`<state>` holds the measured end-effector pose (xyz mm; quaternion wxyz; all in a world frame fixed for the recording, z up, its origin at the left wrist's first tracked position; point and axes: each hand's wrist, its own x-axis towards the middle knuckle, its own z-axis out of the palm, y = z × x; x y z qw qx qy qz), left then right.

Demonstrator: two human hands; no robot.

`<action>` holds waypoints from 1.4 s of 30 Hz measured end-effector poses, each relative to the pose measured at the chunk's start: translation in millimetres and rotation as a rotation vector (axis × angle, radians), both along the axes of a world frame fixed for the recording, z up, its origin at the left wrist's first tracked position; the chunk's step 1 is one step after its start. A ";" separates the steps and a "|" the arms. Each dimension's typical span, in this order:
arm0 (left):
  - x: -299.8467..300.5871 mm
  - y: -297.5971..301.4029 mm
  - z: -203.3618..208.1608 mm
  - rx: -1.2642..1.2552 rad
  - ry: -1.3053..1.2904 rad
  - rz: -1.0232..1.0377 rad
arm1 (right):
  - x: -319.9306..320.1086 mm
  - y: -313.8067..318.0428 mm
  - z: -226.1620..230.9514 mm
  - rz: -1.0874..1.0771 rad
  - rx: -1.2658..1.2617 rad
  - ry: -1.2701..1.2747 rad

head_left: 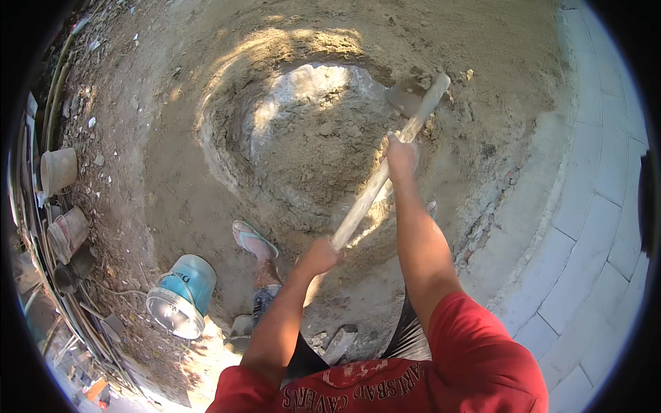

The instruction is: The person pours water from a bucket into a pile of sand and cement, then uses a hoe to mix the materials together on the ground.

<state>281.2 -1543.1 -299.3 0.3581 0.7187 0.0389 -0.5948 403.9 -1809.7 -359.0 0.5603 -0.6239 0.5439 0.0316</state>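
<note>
Both my hands grip the pale wooden handle of a hoe (pixel 368 196), which slants from lower left to upper right. My left hand (pixel 320 257) is closed round its lower end, close to my body. Farther up the handle, my right hand (pixel 401 157) is wrapped round the wood. The grey blade (pixel 405 101) lies at the right edge of a ring of sandy soil, partly sunk or hidden in it. Inside the ring is a heap of damp brown sand mix (pixel 323 138), with whitish powder or slurry (pixel 306 82) along its far side.
My sandalled left foot (pixel 255 239) stands at the ring's near edge. A blue bucket (pixel 182 292) with a whitish rim sits at lower left. Several dirty buckets (pixel 59 171) line the left side beside long poles. A pale block wall (pixel 585 227) runs along the right.
</note>
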 end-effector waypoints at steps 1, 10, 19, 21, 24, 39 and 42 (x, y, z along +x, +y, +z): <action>15.2 1.2 9.8 -0.027 0.113 -0.073 | -4.8 -11.6 -27.2 -0.058 0.103 0.015; 24.6 225.4 150.1 0.151 -0.197 -0.145 | -20.7 209.8 64.3 -0.250 0.443 0.008; -146.9 219.5 183.8 0.296 -0.038 -0.079 | -120.5 235.8 124.4 -0.076 0.643 0.032; -161.7 164.4 154.9 0.224 -0.038 0.149 | -109.6 208.2 63.3 0.032 0.629 0.142; -180.9 97.5 78.9 0.166 -0.183 0.359 | -89.5 195.4 -6.0 0.233 0.443 0.283; -77.0 -48.9 10.5 -0.069 0.247 1.002 | 84.6 174.9 -18.1 0.964 0.023 0.247; -122.3 -120.1 50.4 -0.209 0.416 1.208 | 13.3 95.4 -103.3 1.234 -0.214 0.374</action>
